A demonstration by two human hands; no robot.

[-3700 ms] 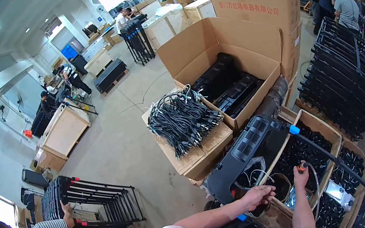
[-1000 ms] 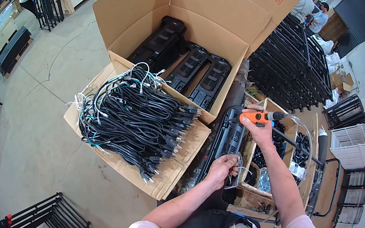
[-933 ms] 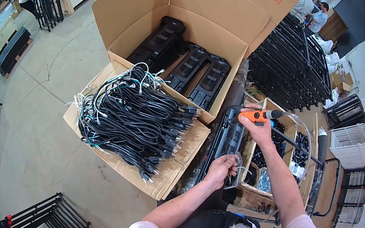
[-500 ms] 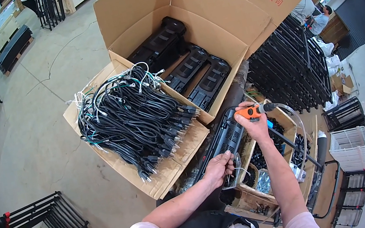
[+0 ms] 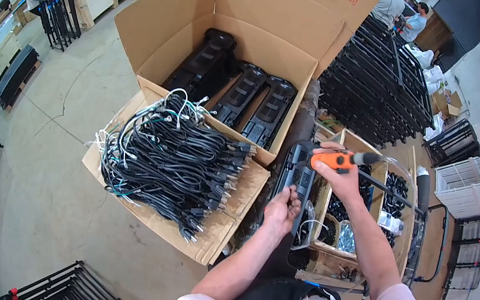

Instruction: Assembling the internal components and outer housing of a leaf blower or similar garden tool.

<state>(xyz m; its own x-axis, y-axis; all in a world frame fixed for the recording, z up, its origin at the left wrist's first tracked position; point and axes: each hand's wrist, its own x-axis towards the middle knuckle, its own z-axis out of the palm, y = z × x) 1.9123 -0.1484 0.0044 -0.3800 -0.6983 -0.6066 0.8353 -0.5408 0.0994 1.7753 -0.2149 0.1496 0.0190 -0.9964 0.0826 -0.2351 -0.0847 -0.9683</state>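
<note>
In front of me lies a long black plastic housing (image 5: 301,179) with slotted vents, set on a dark rounded support. My right hand (image 5: 340,178) is wrapped round an orange power screwdriver (image 5: 339,160) over the housing's far end; its dark end points right. My left hand (image 5: 280,212) is closed at the housing's near left side, fingertips together against it. What its fingers pinch, if anything, is too small to make out. A thin white wire (image 5: 315,221) loops out beside the housing, right of my left hand.
A cardboard tray of black power cords (image 5: 170,156) stands at left. Behind it, a large carton (image 5: 166,21) holds several black housings (image 5: 271,109). A wooden parts bin (image 5: 323,199) with small black pieces adjoins on the right. Stacked black frames (image 5: 373,88) and people (image 5: 391,4) are beyond.
My left hand has slid a little up along the housing. The screwdriver in my right hand has tilted, its dark end lower and farther right. The whole view has shifted slightly.
</note>
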